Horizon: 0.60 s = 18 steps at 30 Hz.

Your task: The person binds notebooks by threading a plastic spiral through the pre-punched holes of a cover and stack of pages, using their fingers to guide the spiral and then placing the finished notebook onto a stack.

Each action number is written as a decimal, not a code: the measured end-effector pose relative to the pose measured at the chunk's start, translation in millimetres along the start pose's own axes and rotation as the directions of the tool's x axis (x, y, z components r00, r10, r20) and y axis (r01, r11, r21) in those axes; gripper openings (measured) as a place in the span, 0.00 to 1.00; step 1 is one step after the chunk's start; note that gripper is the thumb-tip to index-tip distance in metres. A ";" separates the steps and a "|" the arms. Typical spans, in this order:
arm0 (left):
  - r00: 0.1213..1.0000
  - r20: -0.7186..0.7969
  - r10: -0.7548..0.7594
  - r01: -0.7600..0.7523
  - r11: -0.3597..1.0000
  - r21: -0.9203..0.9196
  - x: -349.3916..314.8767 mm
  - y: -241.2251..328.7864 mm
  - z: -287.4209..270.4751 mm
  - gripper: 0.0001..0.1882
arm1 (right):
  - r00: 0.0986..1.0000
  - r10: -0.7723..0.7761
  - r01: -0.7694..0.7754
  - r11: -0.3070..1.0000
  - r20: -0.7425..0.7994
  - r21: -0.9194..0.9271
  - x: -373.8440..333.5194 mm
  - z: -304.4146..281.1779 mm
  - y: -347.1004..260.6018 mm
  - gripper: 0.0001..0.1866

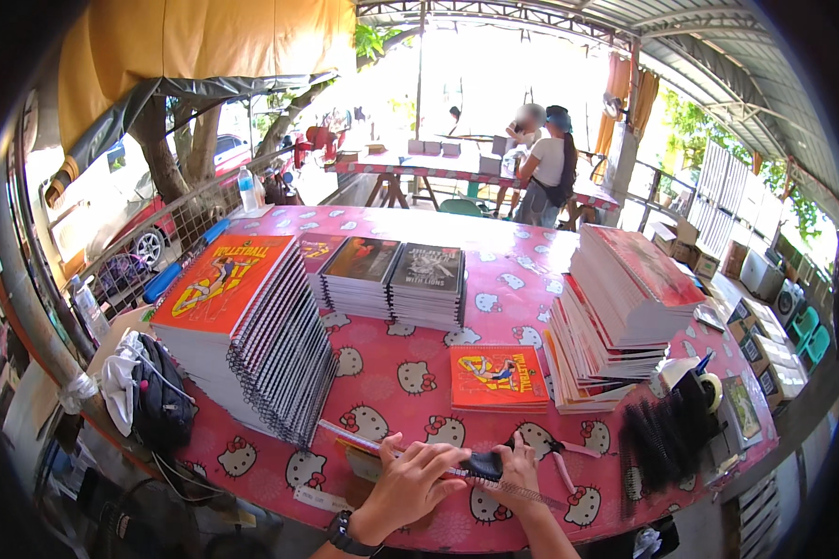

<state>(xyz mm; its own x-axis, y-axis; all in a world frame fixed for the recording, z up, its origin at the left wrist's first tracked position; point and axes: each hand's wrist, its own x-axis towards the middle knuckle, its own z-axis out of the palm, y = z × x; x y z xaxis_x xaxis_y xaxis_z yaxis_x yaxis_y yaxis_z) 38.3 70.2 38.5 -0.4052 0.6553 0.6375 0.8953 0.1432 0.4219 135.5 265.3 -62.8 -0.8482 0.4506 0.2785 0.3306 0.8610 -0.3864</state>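
My left hand (419, 480), with a dark watch on its wrist, closes over the edge of a thin book (348, 436) held on edge at the table's near side. Most of its cover is hidden by that hand. My right hand (520, 470) is closed at the book's right end, gripping a thin spiral binding coil (536, 494) that trails below the fingers. A dark, smooth object (482, 465) lies between the hands; its kind is unclear. Just right of my right hand are pliers with pink handles (565, 466).
A tall stack of coil-bound orange books (284, 354) stands left, unbound stacks (601, 326) right. An orange booklet pile (500, 377), dark-covered books (426, 284), black coils (667, 438) and a tape roll (711, 391) share the pink table (396, 349). People (550, 158) work at a far table.
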 end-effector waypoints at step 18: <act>0.974 -0.202 -0.098 0.131 0.979 0.159 -20.8 -26.2 -8.8 0.15 | 0.840 -0.524 -0.130 0.059 0.142 0.990 22.5 -72.0 -49.8 0.30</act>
<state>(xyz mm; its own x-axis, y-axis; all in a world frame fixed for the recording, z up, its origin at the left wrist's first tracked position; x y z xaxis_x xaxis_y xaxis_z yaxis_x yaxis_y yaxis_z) 21.6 46.3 19.8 -0.5196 0.4744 0.7106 0.8525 0.3436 0.3940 129.8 249.5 26.0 -0.9443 -0.1059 0.3117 -0.2797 -0.2414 -0.9292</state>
